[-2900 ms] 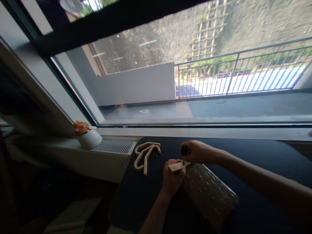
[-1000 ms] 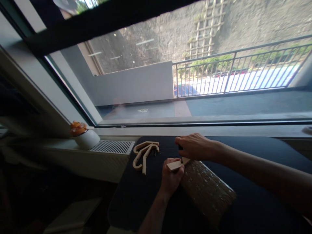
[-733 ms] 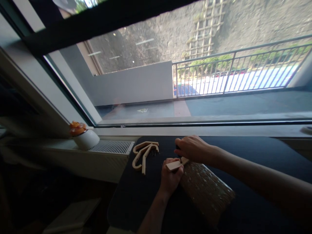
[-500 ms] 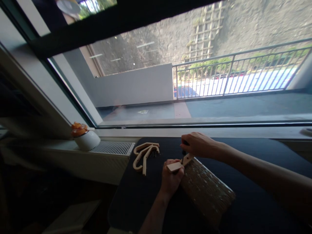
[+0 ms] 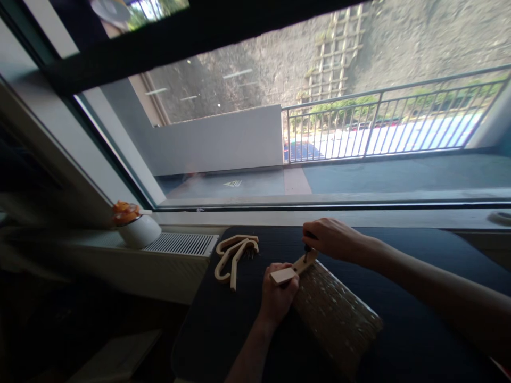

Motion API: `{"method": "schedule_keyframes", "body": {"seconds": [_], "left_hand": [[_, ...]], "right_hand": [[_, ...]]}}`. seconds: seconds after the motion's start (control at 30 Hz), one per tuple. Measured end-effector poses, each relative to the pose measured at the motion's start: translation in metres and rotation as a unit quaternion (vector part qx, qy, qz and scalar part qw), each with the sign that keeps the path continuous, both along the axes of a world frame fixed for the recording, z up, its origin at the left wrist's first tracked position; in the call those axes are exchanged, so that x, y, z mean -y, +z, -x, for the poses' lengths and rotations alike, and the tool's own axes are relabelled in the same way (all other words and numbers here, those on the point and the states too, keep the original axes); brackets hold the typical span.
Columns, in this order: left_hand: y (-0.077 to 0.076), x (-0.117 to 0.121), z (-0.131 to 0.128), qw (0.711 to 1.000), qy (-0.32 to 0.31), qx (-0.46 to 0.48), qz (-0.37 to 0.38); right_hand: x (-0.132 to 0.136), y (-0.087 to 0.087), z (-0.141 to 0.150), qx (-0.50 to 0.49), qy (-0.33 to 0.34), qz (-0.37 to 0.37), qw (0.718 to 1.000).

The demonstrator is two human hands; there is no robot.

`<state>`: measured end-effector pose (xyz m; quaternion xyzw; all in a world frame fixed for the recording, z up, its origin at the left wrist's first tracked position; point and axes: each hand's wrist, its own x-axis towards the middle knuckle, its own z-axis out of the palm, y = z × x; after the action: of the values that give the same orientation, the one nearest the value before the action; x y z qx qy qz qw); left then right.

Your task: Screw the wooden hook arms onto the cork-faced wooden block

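My left hand (image 5: pixel 276 297) is closed around the pale wooden hook (image 5: pixel 282 275), near the far-left end of a rough, bark-covered wood slab (image 5: pixel 337 311). A strip of the hook lies along the slab's end and has a dark hole in it. From the right, my right hand (image 5: pixel 328 236) grips the dark handle of a screwdriver (image 5: pixel 306 249). Its shaft points down at the hook's far end; whether a screw sits under the tip is too small to tell. Left of my hands lie several loose wooden hooks (image 5: pixel 233 266), with small dark screws (image 5: pixel 249 254) beside them.
All this lies on a dark table (image 5: pixel 215 330) with rounded corners, against a window sill (image 5: pixel 247 218). To the left are a radiator (image 5: pixel 181 243) and a white pot (image 5: pixel 140 231) with an orange top. Beyond the glass stands a metal railing (image 5: pixel 371 127).
My right hand has shifted the screwdriver right and away, from the nearer hole to the hook's far end. My left hand keeps its hold. The view has moved slightly.
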<state>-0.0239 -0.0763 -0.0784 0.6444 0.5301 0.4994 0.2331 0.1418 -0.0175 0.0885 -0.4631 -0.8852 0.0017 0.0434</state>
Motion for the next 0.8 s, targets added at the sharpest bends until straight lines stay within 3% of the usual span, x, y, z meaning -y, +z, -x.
{"method": "schedule_keyframes", "body": {"seconds": [0.13, 0.33, 0.63, 0.73, 0.8], "left_hand": [[0.001, 0.001, 0.0, 1.0, 0.001, -0.002, 0.003], [0.002, 0.0, -0.001, 1.0, 0.0, 0.002, 0.006], [-0.005, 0.001, 0.002, 0.993, -0.027, 0.099, 0.063], [-0.001, 0.002, 0.003, 0.995, -0.032, 0.077, 0.057], [0.0, 0.003, 0.003, 0.997, -0.028, 0.062, 0.045]], "right_hand": [[0.001, 0.002, -0.003, -0.01, 0.009, 0.014, 1.0], [-0.005, 0.006, -0.002, 0.009, 0.094, 0.047, 0.994], [-0.008, -0.003, 0.017, 0.066, -0.019, -0.009, 0.998], [-0.007, 0.003, 0.012, 0.075, -0.01, 0.001, 0.997], [-0.005, 0.009, 0.006, 0.074, 0.031, 0.017, 0.997]]}}
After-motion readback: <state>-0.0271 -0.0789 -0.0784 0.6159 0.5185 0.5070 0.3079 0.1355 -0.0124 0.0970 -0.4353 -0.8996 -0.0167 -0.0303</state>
